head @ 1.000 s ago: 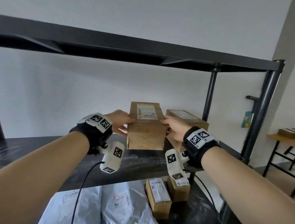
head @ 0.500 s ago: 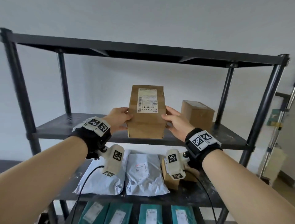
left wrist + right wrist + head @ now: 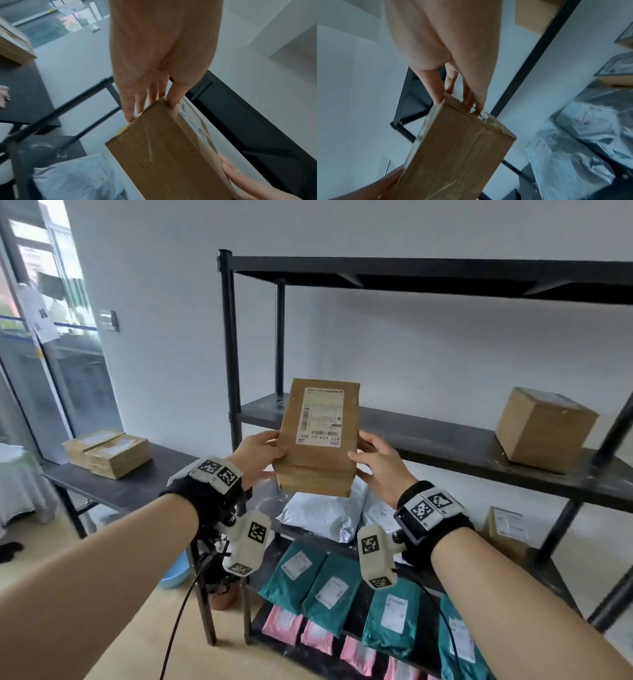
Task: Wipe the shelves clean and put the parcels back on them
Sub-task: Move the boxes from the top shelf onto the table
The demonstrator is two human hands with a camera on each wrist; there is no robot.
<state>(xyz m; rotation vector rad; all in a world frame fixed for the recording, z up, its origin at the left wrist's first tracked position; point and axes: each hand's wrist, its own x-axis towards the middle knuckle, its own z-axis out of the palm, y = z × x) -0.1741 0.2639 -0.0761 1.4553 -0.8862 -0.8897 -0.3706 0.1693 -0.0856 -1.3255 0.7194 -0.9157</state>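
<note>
A flat brown cardboard parcel (image 3: 318, 440) with a white shipping label is held in the air in front of the left end of the black shelf rack (image 3: 445, 440). My left hand (image 3: 260, 453) grips its left edge, thumb on the labelled face and fingers underneath. My right hand (image 3: 376, 463) grips the right edge the same way. The left wrist view shows the left hand (image 3: 150, 108) pinching a corner of the parcel (image 3: 168, 155). In the right wrist view the right hand (image 3: 458, 102) pinches the taped end of the parcel (image 3: 457, 155).
A second cardboard box (image 3: 544, 429) sits at the right of the middle shelf. White mailers (image 3: 322, 515), teal mailers (image 3: 329, 594) and pink mailers (image 3: 284, 625) lie on lower shelves. A dark side table (image 3: 137, 487) at left carries two boxes (image 3: 106, 451). A blue basin (image 3: 174, 573) sits on the floor.
The parcel has come off the middle shelf, away from the other box, and moved back and left in both hands. My view has pulled back and turned left.
</note>
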